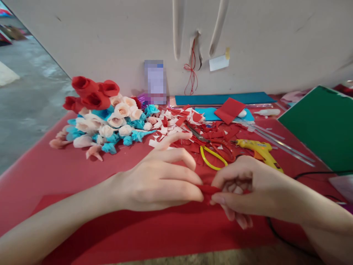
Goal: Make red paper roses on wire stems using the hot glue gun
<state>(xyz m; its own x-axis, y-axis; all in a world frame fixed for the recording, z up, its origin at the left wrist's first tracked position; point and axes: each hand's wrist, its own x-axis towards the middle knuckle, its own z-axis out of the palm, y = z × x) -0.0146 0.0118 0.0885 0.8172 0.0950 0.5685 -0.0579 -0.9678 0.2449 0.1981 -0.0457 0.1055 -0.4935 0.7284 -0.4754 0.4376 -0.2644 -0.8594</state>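
Observation:
Both my hands meet over the red sheet (154, 232) at the table's front. My left hand (160, 176) pinches one end of a small rolled red paper piece (207, 191) between thumb and fingers, its index finger stretched out forward. My right hand (245, 187) is curled round the other end of the same red piece, fingers closed. Just behind the hands lie yellow-handled scissors (211, 156) and a yellow glue gun (260, 151).
A pile of red, white, pink and blue paper roses (106, 117) lies at the back left. Red and white paper scraps (179, 123) cover the middle. Clear glue sticks (278, 141), a green board (322, 125), blue sheets (220, 98) and a black cord (317, 173) sit right; a wall stands behind.

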